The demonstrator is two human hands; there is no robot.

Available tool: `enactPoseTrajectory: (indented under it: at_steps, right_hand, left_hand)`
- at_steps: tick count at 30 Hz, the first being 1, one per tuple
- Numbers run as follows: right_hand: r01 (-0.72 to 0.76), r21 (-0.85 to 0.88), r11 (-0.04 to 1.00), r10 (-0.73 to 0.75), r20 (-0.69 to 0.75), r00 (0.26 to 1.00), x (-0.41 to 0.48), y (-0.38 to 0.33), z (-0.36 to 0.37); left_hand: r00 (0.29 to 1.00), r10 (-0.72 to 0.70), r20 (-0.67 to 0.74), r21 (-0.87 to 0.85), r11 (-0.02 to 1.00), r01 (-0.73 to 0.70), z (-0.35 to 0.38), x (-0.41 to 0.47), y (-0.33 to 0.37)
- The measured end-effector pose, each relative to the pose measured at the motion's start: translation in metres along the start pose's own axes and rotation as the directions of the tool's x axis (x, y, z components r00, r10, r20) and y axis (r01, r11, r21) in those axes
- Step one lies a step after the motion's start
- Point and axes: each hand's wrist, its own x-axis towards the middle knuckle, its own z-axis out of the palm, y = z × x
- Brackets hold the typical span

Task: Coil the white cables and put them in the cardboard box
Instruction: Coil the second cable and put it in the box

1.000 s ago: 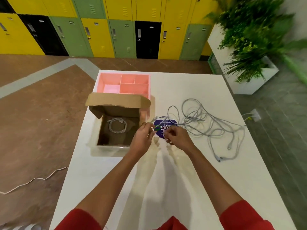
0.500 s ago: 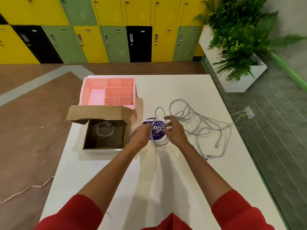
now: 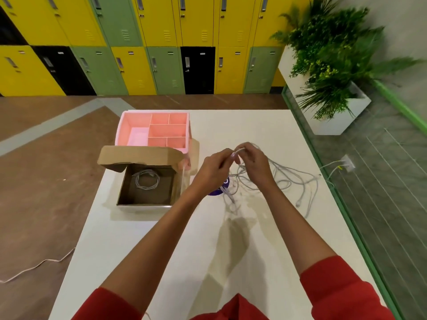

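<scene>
A tangle of white cables (image 3: 288, 179) lies on the white table (image 3: 231, 250), right of centre. My left hand (image 3: 213, 169) and my right hand (image 3: 253, 162) are raised above the table and pinch one white cable between them, its loops hanging down to the table. The open cardboard box (image 3: 145, 204) stands at the table's left edge. A coiled white cable (image 3: 147, 179) lies inside it.
A pink divided organiser (image 3: 154, 131) stands behind the box. A blue round sticker (image 3: 219, 190) shows under my hands. A white planter with green plants (image 3: 332, 72) stands at the right, lockers at the back. A loose cord (image 3: 34, 266) lies on the floor at the left.
Both hands have lifted the cable up from the table and drawn close together. The camera view has tilted up and shifted.
</scene>
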Motion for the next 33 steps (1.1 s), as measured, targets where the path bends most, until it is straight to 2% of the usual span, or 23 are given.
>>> enactPoseTrajectory:
  at_steps: [3, 6, 9, 11, 13, 16, 19, 22, 24, 26, 30, 33]
  right_hand:
    - [0.046, 0.112, 0.993, -0.040, -0.061, 0.997, 0.003, -0.016, -0.014]
    - [0.057, 0.201, 0.978, -0.021, -0.178, 0.984, 0.008, -0.030, -0.031]
    - [0.027, 0.171, 0.985, 0.011, -0.216, 0.976, 0.010, -0.031, -0.042]
    - [-0.026, 0.066, 0.997, 0.041, -0.232, 0.972, 0.007, -0.023, -0.043]
    - [-0.091, -0.042, 0.995, 0.081, -0.196, 0.977, 0.000, -0.013, -0.040]
    - [-0.133, -0.128, 0.983, 0.139, 0.036, 0.990, -0.019, 0.000, -0.029]
    - [-0.166, -0.140, 0.976, 0.200, 0.278, 0.940, -0.041, 0.008, -0.015]
    - [-0.211, -0.254, 0.944, 0.310, 0.462, 0.831, -0.063, 0.014, -0.007]
    - [-0.183, -0.323, 0.928, 0.344, 0.561, 0.753, -0.075, 0.020, -0.006]
    - [-0.121, -0.354, 0.927, 0.331, 0.624, 0.708, -0.084, 0.017, -0.010]
    - [-0.013, -0.338, 0.941, 0.257, 0.690, 0.677, -0.086, -0.014, -0.024]
    - [0.064, -0.358, 0.931, 0.211, 0.674, 0.708, -0.079, -0.035, -0.034]
  left_hand:
    - [0.998, -0.056, 0.035, -0.163, 0.985, 0.061, -0.003, -0.003, 0.004]
    - [0.977, -0.147, 0.153, -0.367, 0.909, 0.195, -0.005, -0.012, 0.009]
    - [0.954, -0.123, 0.274, -0.561, 0.785, 0.262, -0.008, -0.017, 0.011]
    - [0.952, -0.080, 0.295, -0.696, 0.665, 0.271, -0.013, -0.015, 0.015]
    - [0.953, -0.059, 0.298, -0.779, 0.562, 0.279, -0.020, -0.012, 0.022]
    - [0.959, -0.045, 0.281, -0.824, 0.501, 0.265, -0.030, -0.008, 0.027]
    - [0.970, -0.085, 0.227, -0.814, 0.530, 0.237, -0.034, -0.004, 0.023]
    - [0.975, -0.157, 0.155, -0.795, 0.566, 0.217, -0.031, -0.005, 0.018]
    - [0.968, -0.213, 0.129, -0.767, 0.597, 0.234, -0.029, -0.008, 0.017]
    - [0.963, -0.234, 0.130, -0.724, 0.642, 0.254, -0.024, -0.011, 0.012]
    - [0.949, -0.279, 0.145, -0.667, 0.682, 0.302, -0.014, -0.015, -0.004]
    - [0.944, -0.284, 0.167, -0.547, 0.770, 0.328, -0.007, -0.023, -0.007]
